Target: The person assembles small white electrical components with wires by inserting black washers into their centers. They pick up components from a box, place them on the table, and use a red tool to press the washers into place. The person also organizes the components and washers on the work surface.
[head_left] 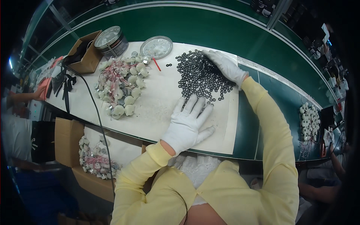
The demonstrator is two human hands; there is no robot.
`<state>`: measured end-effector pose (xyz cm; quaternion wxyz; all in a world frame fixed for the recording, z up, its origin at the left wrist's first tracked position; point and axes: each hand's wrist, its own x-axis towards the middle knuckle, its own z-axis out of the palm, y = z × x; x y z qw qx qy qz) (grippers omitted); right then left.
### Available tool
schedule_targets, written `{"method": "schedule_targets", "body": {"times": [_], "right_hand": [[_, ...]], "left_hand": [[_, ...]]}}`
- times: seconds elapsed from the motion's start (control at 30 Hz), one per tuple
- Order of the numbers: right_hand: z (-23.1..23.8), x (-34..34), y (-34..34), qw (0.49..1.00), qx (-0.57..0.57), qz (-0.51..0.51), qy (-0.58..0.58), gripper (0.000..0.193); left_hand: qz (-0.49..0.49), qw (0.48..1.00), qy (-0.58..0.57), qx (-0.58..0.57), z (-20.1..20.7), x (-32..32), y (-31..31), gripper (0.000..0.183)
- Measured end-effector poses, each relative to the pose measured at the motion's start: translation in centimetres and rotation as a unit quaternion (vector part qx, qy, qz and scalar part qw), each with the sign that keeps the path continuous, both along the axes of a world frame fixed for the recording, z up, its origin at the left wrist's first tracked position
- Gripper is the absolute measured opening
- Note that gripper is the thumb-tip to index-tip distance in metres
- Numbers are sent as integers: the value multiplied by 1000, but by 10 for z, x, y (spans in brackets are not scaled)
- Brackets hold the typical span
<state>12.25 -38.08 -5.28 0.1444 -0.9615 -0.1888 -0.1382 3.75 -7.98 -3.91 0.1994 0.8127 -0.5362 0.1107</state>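
Observation:
A wide patch of small black rings (193,75) lies spread on the pale sheet covering the table. Gloved in white, my left hand (189,122) rests flat with fingers apart, its fingertips at the near edge of the rings. My right hand (227,67), in a white glove too, lies along the far right side of the patch. Its fingers are stretched out and touch the rings, and some rings beneath it are hidden. Neither hand grips anything. Two loose rings (169,65) sit a little left of the patch.
Left of the rings is a heap of small round motors with red and white wires (120,86). Behind it stand a cardboard box (85,52), a round tin (111,42) and a shallow dish (156,47). A black cable (93,99) crosses the table's left side. Other people work at both sides.

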Motion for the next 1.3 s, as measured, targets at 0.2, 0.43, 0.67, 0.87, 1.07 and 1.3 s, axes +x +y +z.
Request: {"method": "schedule_targets", "body": {"times": [0.2,0.43,0.67,0.87,1.07,1.3], "right_hand": [[2,-22,17,967,222,21,126,62],[19,-24,31,864,448,-80,216,66],[-5,-32,48,991,-39,-123,-27,69],[3,-34,53,988,-71,-133,-19,68],[-6,-38,54,976,-124,-142,-112,57],[-6,-26,34,993,76,-70,-60,46]], "left_hand": [[-21,999,-21,-14,18,26,-9,61],[57,995,-71,36,11,121,-91,65],[89,982,-27,164,-22,122,-101,78],[91,979,-73,169,-13,125,-99,71],[94,971,-108,193,-13,121,-99,69],[56,981,-58,177,4,119,-89,77]]}}
